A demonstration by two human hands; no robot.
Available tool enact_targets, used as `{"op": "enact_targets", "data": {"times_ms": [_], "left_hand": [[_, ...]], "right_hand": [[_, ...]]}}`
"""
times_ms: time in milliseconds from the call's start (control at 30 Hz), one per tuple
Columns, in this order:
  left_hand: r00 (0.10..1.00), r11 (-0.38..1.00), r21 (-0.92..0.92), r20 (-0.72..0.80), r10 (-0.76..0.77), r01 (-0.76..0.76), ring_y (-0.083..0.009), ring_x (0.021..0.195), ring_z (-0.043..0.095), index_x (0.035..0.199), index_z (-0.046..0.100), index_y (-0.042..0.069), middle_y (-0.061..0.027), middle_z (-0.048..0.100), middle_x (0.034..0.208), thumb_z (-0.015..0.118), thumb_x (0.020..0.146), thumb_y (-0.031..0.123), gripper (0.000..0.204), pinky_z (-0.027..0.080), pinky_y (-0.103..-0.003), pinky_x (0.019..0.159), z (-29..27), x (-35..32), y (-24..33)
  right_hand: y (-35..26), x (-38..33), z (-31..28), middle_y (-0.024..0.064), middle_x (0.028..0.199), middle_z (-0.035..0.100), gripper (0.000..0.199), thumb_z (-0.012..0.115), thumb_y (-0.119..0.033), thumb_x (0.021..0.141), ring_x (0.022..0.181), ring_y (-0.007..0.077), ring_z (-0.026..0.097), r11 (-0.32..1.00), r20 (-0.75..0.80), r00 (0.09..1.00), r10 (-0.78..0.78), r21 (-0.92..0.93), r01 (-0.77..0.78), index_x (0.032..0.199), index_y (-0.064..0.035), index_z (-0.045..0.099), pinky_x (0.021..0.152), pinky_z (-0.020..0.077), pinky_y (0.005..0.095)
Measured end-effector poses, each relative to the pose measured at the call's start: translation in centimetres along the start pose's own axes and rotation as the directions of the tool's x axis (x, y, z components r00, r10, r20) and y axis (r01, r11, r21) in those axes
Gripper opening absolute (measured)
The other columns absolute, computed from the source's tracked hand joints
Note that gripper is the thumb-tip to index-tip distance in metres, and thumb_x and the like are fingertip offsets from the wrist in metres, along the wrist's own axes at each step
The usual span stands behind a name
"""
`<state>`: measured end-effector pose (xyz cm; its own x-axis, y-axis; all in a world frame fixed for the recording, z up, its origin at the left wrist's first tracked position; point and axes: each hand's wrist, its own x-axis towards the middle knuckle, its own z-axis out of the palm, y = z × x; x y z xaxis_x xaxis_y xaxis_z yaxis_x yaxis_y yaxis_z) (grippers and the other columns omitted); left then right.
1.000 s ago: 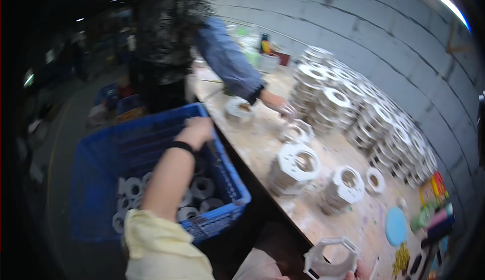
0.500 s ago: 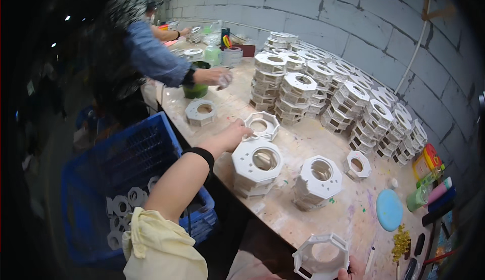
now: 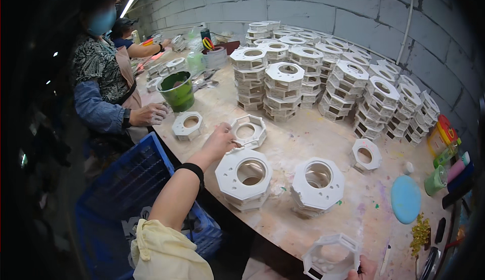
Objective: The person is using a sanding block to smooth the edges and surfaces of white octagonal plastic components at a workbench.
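Note:
My left hand (image 3: 220, 141) reaches far over the table, its fingers closed on the near left edge of a white octagonal frame (image 3: 261, 134) that lies hollow side up. Just nearer stands a short stack of white octagonal frames (image 3: 227, 171), partly behind my wrist, with a similar stack (image 3: 301, 186) to its right. At the lower edge my right hand (image 3: 366, 269) grips another octagonal frame (image 3: 308, 265) by its right side, tilted so its open inside shows. Only some fingers of that hand are in the picture.
Tall stacks of octagonal frames (image 3: 284, 73) line the back wall. Single frames (image 3: 187, 127) lie left and right. A co-worker's hand (image 3: 149, 114) is beside a green bucket (image 3: 183, 95). A blue crate (image 3: 108, 194) stands below the table; a blue disc (image 3: 405, 199) lies right.
The co-worker's hand has drawn back left from beyond the green bucket to the table edge. My left hand stays at the same frame, and my right still holds its own. The view has shifted.

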<state>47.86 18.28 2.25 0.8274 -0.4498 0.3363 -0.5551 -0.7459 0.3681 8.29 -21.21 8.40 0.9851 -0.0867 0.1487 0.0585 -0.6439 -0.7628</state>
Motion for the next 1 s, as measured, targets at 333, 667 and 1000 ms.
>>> {"op": "enact_targets", "data": {"times_ms": [333, 667, 1000], "left_hand": [[0.959, 0.92, -0.359, -0.168, -0.228, 0.156, -0.0296, 0.092, 0.055, 0.092, 0.056, 0.001, -0.0156, 0.051, 0.107, 0.066, 0.075, 0.012, 0.023, 0.045, -0.037, 0.08, -5.6, -3.3, -1.1], [0.863, 0.906, 0.275, -0.48, -0.159, 0.32, -0.035, 0.105, 0.047, 0.093, 0.057, 0.001, -0.0163, 0.051, 0.107, 0.066, 0.073, 0.012, 0.024, 0.04, -0.041, 0.088, -9.4, -5.5, -6.5], [0.87, 0.882, 0.348, -0.476, -0.125, 0.317, -0.0378, 0.111, 0.043, 0.106, 0.053, 0.003, -0.0212, 0.043, 0.117, 0.073, 0.066, 0.02, 0.048, 0.036, -0.04, 0.097, -7.9, -5.8, -8.3]], "right_hand": [[0.9, 0.3, 0.9, 0.0157, 0.066, 0.052, 0.046, 0.054, -0.041, 0.084, 0.057, 0.029, 0.052, 0.999, 0.003, 1.0, -0.031, -0.022, 0.032, 0.091, 0.0044, 0.057, 0.051, 0.0398, 0.0363], [0.9, 0.2, 0.9, 0.0163, 0.068, 0.054, 0.046, 0.052, -0.039, 0.085, 0.057, 0.0277, 0.052, 0.999, 0.024, 0.999, -0.035, 0.001, 0.035, 0.094, 0.0051, 0.058, 0.052, 0.0404, 0.0357], [1.6, -0.2, 0.9, 0.0159, 0.067, 0.054, 0.046, 0.052, -0.039, 0.085, 0.056, 0.0282, 0.053, 1.0, -0.009, 1.0, 0.002, -0.031, -0.003, 0.096, 0.0057, 0.057, 0.051, 0.0407, 0.036]]}}
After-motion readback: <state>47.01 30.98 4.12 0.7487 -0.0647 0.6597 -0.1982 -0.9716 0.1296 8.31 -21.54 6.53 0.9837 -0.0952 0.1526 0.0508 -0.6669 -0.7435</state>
